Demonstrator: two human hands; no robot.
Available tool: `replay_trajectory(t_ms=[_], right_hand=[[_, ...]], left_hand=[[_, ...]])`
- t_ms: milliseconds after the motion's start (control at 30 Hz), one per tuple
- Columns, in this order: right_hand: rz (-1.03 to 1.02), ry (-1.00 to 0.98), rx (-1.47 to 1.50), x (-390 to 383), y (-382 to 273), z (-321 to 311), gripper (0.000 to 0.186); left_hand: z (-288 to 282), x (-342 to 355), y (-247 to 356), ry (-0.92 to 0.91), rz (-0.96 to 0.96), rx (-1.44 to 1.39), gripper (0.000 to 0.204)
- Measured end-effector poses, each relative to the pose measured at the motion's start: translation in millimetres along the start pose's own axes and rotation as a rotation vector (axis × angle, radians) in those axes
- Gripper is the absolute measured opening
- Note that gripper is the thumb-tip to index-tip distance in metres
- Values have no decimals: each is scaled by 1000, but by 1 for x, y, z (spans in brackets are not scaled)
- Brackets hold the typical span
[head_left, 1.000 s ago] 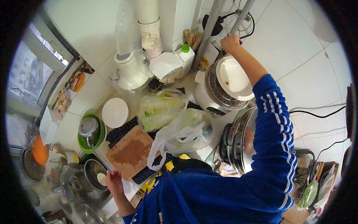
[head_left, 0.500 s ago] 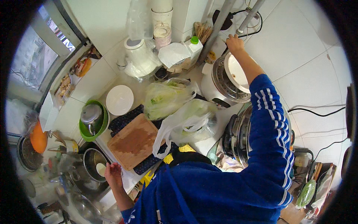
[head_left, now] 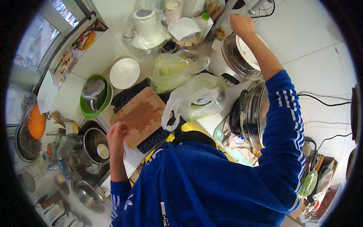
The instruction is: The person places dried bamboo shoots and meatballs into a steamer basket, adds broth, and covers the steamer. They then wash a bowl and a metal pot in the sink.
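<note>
At the upper right, my right arm in a blue sleeve with white stripes stretches past the white electric cooker (head_left: 223, 62). My right hand (head_left: 241, 25) is closed beside a grey pipe (head_left: 259, 7) and a black cable (head_left: 269, 14); what its fingers hold, if anything, is hidden. My left hand (head_left: 117, 133) hovers by the left edge of a wooden cutting board (head_left: 139, 117), fingers loosely bent and slightly blurred, with nothing visible in them. Beside that hand, a metal pot (head_left: 90, 140) stands in the sink area with a white oval thing (head_left: 103, 151) inside. On the cooker rests a perforated steamer tray (head_left: 230, 56) under a white lid (head_left: 249, 51).
Behind the board lie plastic bags of green vegetables (head_left: 172, 72) (head_left: 204, 96). A white bowl (head_left: 124, 73) and a green basin (head_left: 85, 106) holding a small pan (head_left: 93, 89) stand left. A stacked steel steamer (head_left: 251, 113) stands under my right arm. Cables (head_left: 321, 100) hang at the right wall.
My left hand has moved from beside the pot toward the cutting board. My right hand remains near the pipe and cable, its fingers now curled tighter. The view has shifted.
</note>
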State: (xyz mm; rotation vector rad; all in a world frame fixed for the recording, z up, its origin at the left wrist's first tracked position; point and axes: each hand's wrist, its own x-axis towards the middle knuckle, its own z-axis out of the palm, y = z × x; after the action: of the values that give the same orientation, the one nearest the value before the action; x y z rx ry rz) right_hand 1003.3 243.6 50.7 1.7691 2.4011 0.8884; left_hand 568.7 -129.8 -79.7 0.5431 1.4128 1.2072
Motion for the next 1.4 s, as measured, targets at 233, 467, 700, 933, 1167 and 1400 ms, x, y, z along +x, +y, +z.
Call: replay_trajectory(t_ms=[233,467,700,933,1167,1400], right_hand=[[21,-35,280,-50,-109,-89,21],[57,-227,701,-163,-177,-92,21],[3,-484,718,-272,-201,-31,18],[52,-524,628,-288,-196,13,15],[404,-571,439,-295,-159,34,25],[560,-614,372,-303,-132,41,42]], left_hand=[[134,7,-24,-322,629,739,62],[167,25,-36,-645,1262,1158,44],[163,54,-30,-909,534,1311,35],[220,76,-34,-970,949,890,24],[229,91,-72,-804,712,1604,41],[261,101,-18,-566,578,1581,83]])
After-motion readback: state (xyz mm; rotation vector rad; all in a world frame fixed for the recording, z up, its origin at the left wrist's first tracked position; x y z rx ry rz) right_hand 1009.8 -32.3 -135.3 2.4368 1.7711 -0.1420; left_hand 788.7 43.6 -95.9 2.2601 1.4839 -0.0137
